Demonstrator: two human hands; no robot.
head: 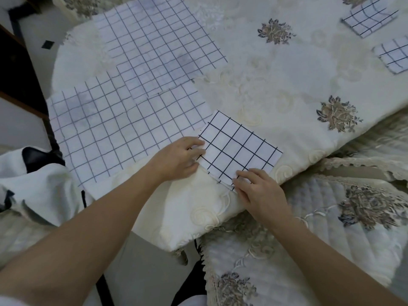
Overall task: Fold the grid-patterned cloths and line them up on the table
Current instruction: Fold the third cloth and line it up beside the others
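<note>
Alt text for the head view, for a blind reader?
Left hand pinches and right hand presses a folded grid cloth at the table's near edge. Unfolded grid cloths lie to the left; two folded ones sit far right.
</note>
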